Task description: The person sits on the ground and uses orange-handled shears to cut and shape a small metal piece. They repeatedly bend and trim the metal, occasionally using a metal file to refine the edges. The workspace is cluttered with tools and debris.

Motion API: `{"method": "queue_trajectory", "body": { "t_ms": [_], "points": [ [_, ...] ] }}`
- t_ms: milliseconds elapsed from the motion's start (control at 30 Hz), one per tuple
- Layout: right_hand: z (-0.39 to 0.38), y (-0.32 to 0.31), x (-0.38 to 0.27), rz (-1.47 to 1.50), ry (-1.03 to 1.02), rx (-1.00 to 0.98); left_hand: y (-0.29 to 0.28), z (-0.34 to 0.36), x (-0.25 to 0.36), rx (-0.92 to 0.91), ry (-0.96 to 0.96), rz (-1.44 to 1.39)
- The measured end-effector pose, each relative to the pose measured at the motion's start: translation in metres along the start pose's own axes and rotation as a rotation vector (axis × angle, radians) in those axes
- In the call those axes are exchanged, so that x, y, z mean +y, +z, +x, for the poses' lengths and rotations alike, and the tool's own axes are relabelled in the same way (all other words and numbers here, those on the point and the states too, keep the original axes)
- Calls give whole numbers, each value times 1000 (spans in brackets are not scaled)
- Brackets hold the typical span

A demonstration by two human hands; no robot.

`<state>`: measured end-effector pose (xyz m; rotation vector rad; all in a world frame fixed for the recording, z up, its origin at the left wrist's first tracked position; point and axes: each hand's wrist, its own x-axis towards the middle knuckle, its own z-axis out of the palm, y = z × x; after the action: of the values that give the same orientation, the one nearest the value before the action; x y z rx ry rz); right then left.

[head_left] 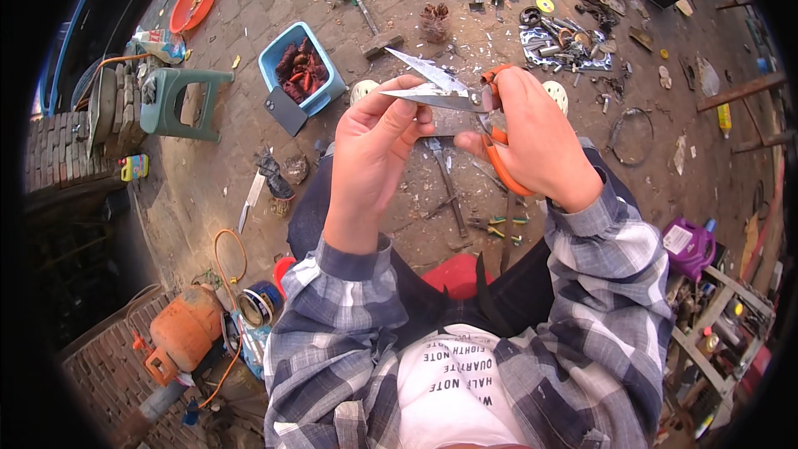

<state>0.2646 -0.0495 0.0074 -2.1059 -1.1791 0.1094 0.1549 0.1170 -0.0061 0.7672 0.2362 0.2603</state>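
Observation:
My right hand (542, 137) grips the orange handles of a pair of scissors (440, 97), held in front of me above the ground. The two pointed metal blades are spread apart and point left. On the lower blade, near its tip, the thumb and fingers of my left hand (370, 137) are closed. Pale marks cover part of the upper blade. My right fingers hide some of the handle loops. Beneath my hands, a long metal tool (449, 187) lies on the ground between my legs.
A light blue tub (334, 87) of reddish-brown pieces stands ahead left, near a green stool (184, 104). A knife (252, 194) lies left of my leg. Metal parts (561, 46) spread ahead right. An orange gas cylinder (187, 328) is at lower left, a purple jug (688, 249) at right.

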Motion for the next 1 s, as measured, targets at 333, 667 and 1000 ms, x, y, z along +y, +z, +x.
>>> {"method": "queue_trajectory", "body": {
  "t_ms": [333,667,1000],
  "points": [
    [-2,0,-1,8,-15,-73,-2,-1,4,-26,6,172],
    [-8,8,-4,52,130,-109,-11,2,2,-58,-23,40],
    [-5,15,-8,259,125,-62,8,3,-3,38,104,-15]
  ]
}}
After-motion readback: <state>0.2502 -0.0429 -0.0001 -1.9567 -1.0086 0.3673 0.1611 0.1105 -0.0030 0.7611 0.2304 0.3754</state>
